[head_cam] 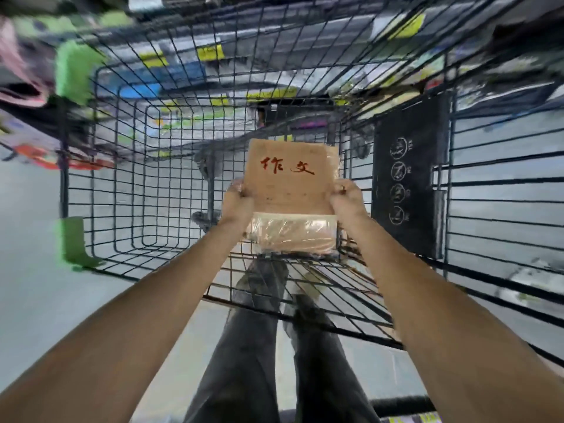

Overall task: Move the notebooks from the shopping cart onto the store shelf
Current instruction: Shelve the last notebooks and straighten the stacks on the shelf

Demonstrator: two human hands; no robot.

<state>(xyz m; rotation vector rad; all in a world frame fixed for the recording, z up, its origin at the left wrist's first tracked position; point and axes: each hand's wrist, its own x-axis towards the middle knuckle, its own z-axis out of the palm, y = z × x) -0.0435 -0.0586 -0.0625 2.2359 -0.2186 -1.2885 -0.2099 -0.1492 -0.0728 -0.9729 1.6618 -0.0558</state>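
Both bare forearms enter from the lower corners and converge on the centre of the view. Between them, lower down, are the person's legs (244, 346) in grey trousers, seen partly through the wire of the cart.

1. Left hand (236, 198): grips the left edge of the notebook bundle (290, 184), fingers curled around it.
2. Right hand (346, 196): grips the right edge of the same bundle, thumb on the front cover.
3. Notebook bundle: a stack of brown-covered notebooks wrapped in clear plastic film. The top cover faces the camera and carries two red handwritten characters. The page edges show along the near side under the film.
4. Position of the bundle: inside the shopping cart (137, 178), near the rear of the basket and towards its right side. Whether its lower edge touches the wire floor cannot be told.
5. Shopping cart: black wire mesh, with a green bumper (74, 242) on the near left corner. A black placard (409, 178) with four white round symbols is fixed on the right, just beside the right hand.
6. Store shelf (183, 71): visible through the far wall of the cart, blurred, with yellow strips along its edges. It is well apart from the bundle.
7. Floor (30, 239): plain grey, visible left of the cart.
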